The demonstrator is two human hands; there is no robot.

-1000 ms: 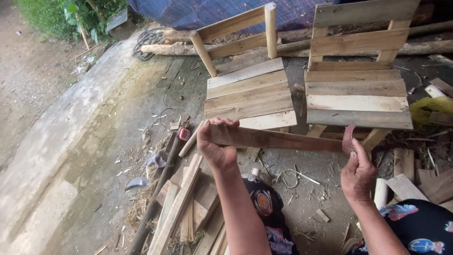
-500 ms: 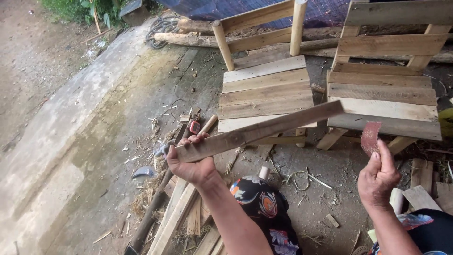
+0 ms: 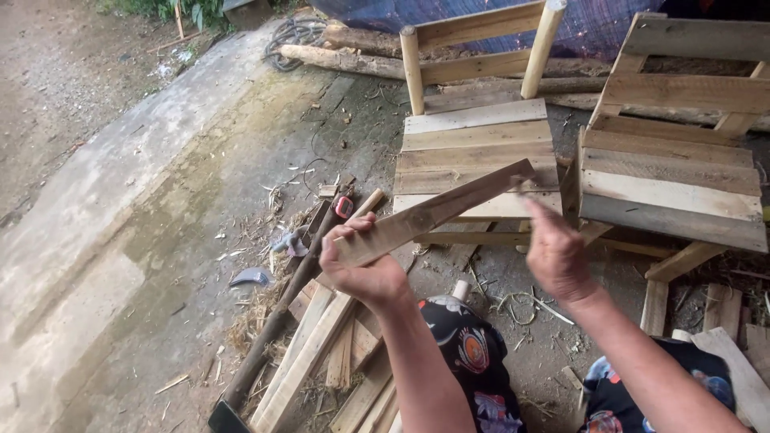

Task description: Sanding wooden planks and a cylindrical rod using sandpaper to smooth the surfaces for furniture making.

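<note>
My left hand [image 3: 365, 269] grips the near end of a long weathered wooden slat [image 3: 437, 211], which slants up and away to the right in front of a wooden chair [image 3: 473, 148]. My right hand [image 3: 555, 255] hovers just below the slat's far end, with the fingers pointing up toward it; I cannot tell whether they touch the wood. My knees in dark patterned fabric show at the bottom of the view.
A second wooden chair [image 3: 682, 172] stands to the right. Several loose slats [image 3: 321, 353] and a long-handled tool [image 3: 277, 321] lie on the ground at the lower left. Logs [image 3: 353, 60] and a coiled rope [image 3: 293, 32] lie behind the chairs. Concrete slopes off left.
My right hand let go of the slat's far end, then came back up close under it. The slat tilted from level to slanted, with its far end raised.
</note>
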